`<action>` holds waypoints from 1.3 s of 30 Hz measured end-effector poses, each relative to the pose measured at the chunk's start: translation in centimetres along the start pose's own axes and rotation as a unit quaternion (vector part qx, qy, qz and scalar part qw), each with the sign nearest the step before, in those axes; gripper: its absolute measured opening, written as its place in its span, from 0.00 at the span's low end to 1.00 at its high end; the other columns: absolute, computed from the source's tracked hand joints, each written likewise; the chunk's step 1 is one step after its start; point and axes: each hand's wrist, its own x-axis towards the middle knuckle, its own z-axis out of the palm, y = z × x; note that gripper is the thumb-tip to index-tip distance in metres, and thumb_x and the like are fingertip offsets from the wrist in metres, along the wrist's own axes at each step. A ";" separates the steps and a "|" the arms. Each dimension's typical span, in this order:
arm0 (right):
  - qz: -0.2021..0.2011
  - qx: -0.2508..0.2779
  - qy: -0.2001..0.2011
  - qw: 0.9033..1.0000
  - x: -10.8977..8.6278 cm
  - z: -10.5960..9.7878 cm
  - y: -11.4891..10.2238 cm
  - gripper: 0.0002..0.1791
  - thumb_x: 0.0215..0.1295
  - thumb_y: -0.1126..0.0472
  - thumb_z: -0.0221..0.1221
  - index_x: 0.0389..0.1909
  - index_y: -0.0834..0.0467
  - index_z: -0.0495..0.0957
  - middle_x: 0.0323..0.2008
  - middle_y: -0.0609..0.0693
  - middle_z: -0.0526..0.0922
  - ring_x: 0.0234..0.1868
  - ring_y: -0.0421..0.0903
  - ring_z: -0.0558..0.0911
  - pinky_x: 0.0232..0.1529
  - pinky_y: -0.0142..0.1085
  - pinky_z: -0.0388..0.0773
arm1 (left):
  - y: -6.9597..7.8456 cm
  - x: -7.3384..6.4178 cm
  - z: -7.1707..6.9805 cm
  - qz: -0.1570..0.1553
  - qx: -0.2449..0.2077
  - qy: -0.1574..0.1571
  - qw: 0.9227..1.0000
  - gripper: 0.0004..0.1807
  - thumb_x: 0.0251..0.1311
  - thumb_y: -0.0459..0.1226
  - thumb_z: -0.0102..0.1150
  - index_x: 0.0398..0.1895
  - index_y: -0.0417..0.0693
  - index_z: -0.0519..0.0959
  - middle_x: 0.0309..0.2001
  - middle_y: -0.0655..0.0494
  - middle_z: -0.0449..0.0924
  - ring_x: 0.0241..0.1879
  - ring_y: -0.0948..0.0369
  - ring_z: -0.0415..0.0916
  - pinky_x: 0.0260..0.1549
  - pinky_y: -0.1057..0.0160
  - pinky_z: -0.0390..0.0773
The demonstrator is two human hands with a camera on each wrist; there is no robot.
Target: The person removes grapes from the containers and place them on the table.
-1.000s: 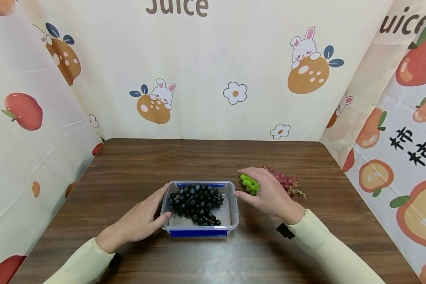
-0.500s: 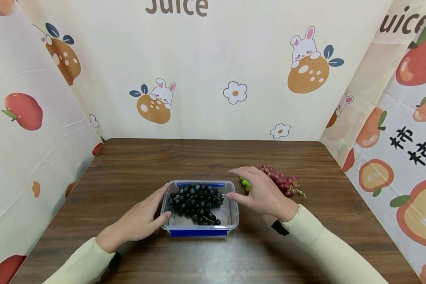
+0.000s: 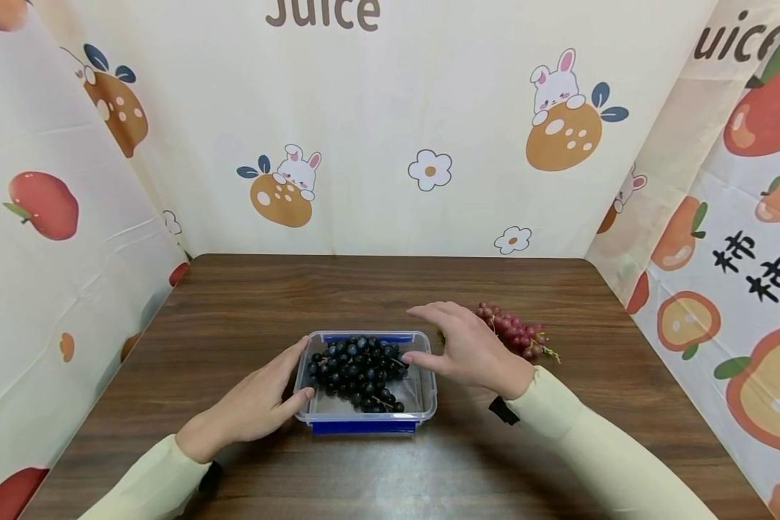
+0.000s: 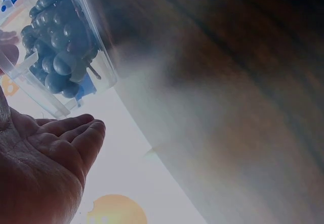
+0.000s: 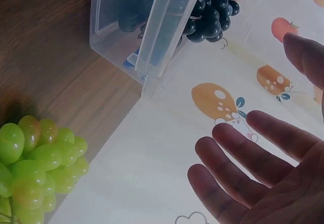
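A clear plastic container (image 3: 364, 417) with blue clips stands on the table, and a bunch of black grapes (image 3: 357, 368) lies in it. My left hand (image 3: 253, 397) rests at the container's left side, fingers along the wall and thumb by the near left corner. Spread above the container's right rim is my right hand (image 3: 471, 350), holding nothing, its thumb overlapping the edge of the black grapes in the head view. A bunch of green grapes (image 5: 40, 168) sits on the table beside the container, almost wholly hidden behind the right hand in the head view.
Red grapes (image 3: 516, 334) on a stem lie on the table (image 3: 286, 289) just beyond the right hand. Fruit-printed cloth (image 3: 364, 108) hangs behind the table and along both sides.
My right hand has shifted left, from over the green grapes toward the container, and now covers nearly all the green grapes in the head view. The left hand and container have stayed put.
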 end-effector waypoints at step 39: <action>-0.037 -0.057 -0.088 0.994 3.0 0.9 -2.2 0.39 0.62 0.36 0.69 0.68 0.54 0.77 0.59 0.52 0.82 0.57 0.50 0.82 0.55 0.47 0.81 | -0.1 0.0 0.1 0.002 -0.001 0.002 1.000 0.45 0.75 0.50 0.56 0.84 0.47 0.44 0.81 0.46 0.49 0.77 0.50 0.56 0.68 0.43 0.66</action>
